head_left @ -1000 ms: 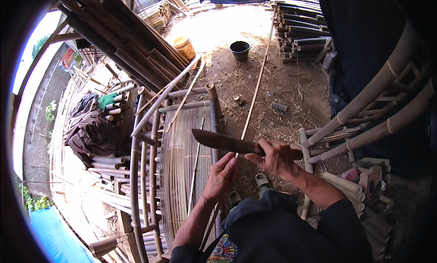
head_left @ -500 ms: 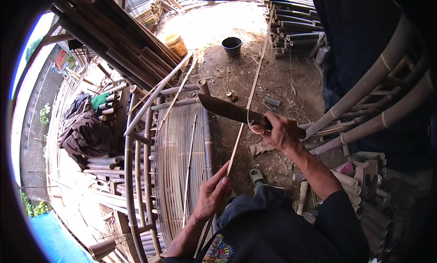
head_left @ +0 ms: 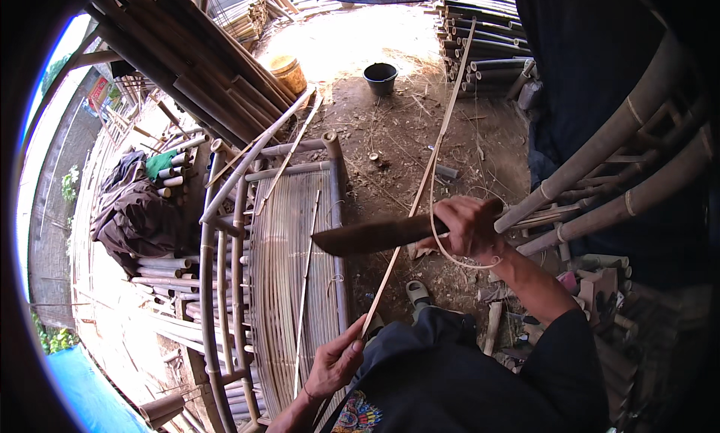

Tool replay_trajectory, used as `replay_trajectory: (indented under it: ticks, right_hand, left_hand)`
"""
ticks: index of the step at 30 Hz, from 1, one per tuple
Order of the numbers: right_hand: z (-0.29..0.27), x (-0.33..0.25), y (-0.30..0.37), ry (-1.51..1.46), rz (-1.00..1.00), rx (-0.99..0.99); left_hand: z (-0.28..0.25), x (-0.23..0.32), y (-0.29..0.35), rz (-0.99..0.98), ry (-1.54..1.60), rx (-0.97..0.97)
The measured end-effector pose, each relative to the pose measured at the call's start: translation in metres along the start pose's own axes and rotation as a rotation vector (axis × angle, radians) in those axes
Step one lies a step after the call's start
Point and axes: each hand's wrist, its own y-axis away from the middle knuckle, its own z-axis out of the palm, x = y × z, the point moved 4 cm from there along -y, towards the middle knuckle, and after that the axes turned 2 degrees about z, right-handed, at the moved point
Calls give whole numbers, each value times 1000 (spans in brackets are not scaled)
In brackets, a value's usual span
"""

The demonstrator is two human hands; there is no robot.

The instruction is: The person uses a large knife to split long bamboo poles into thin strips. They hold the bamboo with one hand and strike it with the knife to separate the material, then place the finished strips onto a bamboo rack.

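A small red sign (head_left: 98, 92) hangs far left, beyond the poles.

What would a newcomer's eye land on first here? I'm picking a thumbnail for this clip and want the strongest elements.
The big dark knife at the centre, gripped by the right hand, draws the eye first. It crosses a long thin bamboo strip that runs from the left hand near the lower edge up toward the stacked poles at the top. To the left lies a bamboo frame with a slatted panel.
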Motion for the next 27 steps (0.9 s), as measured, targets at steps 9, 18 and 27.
replay_trajectory:
  ticks: [9, 18, 27]
  right_hand:
    - [-8, 76, 14, 96, 600, -201]
    - [-63, 158, 6, 229, 725, -121]
    - [-148, 287, 42, -93, 1441, 266]
  left_hand:
    - [-5, -15, 16, -38, -59, -8]
    - [-24, -28, 64, 7, -113, 8]
    - [-59, -27, 112, -118, -254, 61]
